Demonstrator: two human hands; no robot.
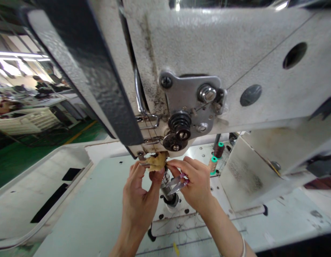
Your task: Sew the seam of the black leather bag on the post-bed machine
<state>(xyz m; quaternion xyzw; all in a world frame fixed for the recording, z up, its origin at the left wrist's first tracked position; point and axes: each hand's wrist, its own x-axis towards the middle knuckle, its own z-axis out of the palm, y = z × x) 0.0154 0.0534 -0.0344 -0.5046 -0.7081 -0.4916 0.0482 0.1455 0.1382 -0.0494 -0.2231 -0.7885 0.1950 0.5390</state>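
Note:
Under the head of a large sewing machine (181,46), both hands meet close to the needle area. My left hand (141,196) comes from below, its thumb and fingers closed near a crumpled tan scrap (157,162) that looks like cloth or tape. A thin metal piece shows by its fingertips. My right hand (194,178) has thumb and forefinger pinched at the scrap's right edge. Tucked in its palm is a pair of thread snips (177,184), blades pointing left. A metal post (169,194) rises from the bed just below; the needle itself is hidden.
Dark and peach thread spools (213,165) stand behind the right hand. At left is a white tray (82,157) holding black flat pieces (49,205). A ruler strip (165,250) lies along the table's front. Other workstations and people are far left.

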